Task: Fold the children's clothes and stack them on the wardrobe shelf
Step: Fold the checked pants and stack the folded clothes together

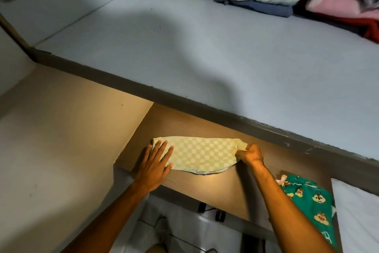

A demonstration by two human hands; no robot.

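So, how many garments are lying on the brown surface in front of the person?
2. The green checked garment lies flat in the middle, under both hands. The dark green chipmunk-print garment lies at the right, beside the right forearm. Its lower part is cut off, so more may be hidden.

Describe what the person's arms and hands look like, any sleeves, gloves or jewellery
Both forearms are bare right up to the bottom edge of the picture, so no sleeves show. The left hand and the right hand wear no gloves. No watch, bracelet or ring is visible on either wrist or on the fingers that show.
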